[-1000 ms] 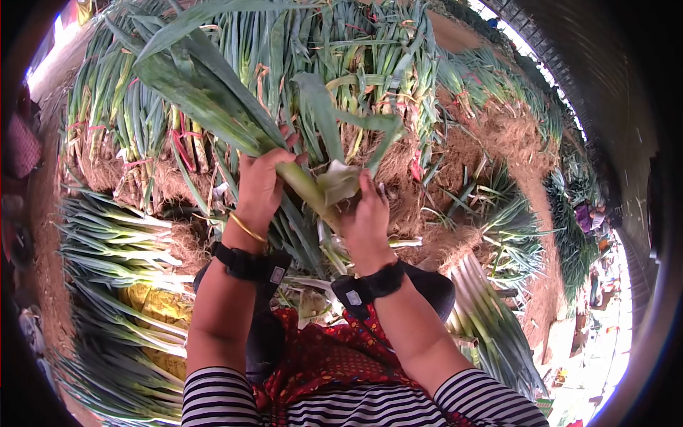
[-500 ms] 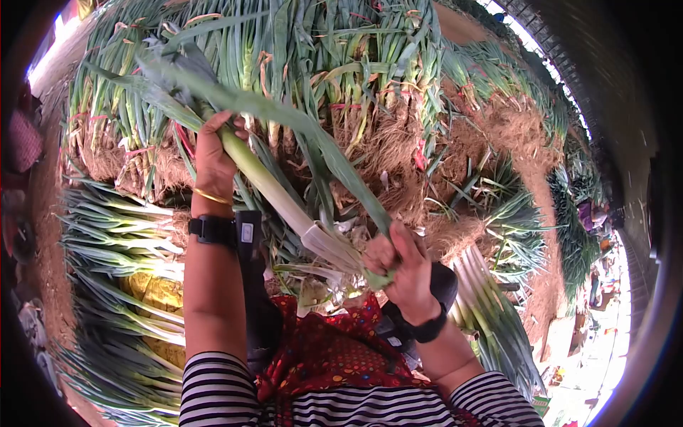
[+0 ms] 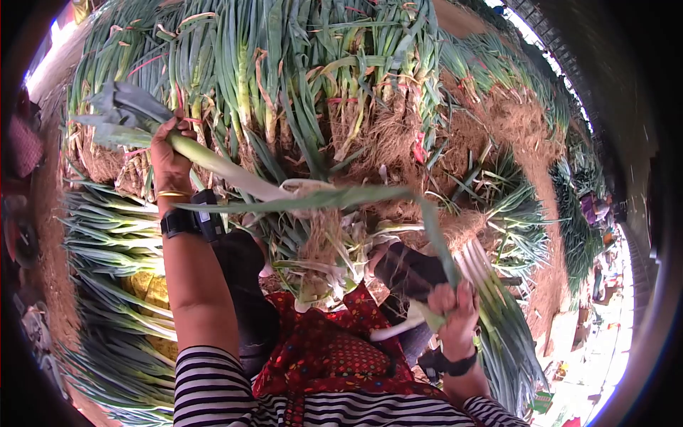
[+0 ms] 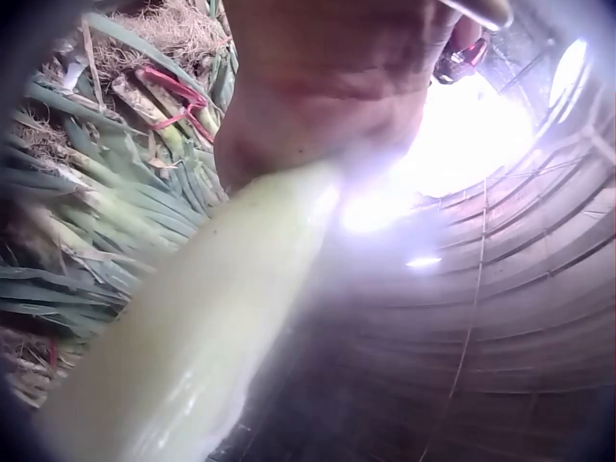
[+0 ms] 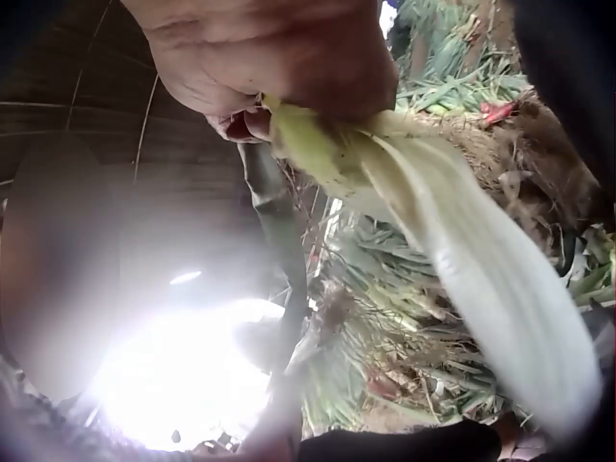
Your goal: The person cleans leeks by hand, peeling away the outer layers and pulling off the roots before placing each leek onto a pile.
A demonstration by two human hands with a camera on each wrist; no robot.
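My left hand [image 3: 171, 153] grips a thick leek [image 3: 220, 165] around its stalk at the far left of the head view. Its green leaves point up and left, and its pale end slants down toward the middle. The left wrist view shows the smooth whitish stalk [image 4: 202, 308] coming out from under the hand. Low on the right, my right hand [image 3: 459, 320] clutches a stripped outer leaf [image 3: 370, 195], whose long green part stretches across to the left. A pale, broad sheath piece [image 5: 500, 279] hangs from that hand in the right wrist view.
Tied bundles of leeks [image 3: 249, 78] with hanging roots stand in a row ahead. More leeks [image 3: 114, 242] lie in layers at left beside a yellow sack [image 3: 151, 293]. White-stemmed leeks [image 3: 498, 313] lie by my right arm. Scraps of leaf [image 3: 313, 277] lie before my knees.
The right hand has pulled away down and right with the leaf, off the leek. My left hand has moved left, carrying the leek with it.
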